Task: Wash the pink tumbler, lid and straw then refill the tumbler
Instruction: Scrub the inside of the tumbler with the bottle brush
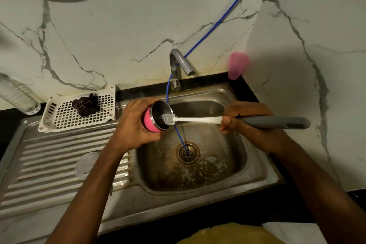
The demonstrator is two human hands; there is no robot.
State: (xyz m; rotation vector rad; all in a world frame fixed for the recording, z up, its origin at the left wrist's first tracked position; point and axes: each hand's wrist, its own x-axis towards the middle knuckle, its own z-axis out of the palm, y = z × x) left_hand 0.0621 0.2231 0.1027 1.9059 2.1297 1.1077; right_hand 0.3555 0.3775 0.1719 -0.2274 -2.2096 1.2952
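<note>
Over the steel sink (257,174), I see through the head camera the left hand (136,123) with fingers wrapped around the pink tumbler (151,123), which lies on its side with its mouth to the right. The right hand (243,119) grips a bottle brush (198,119) by its grey handle (fingers curled around it), the bristled head at the tumbler's mouth. A tap (178,61) stands behind the basin.
</note>
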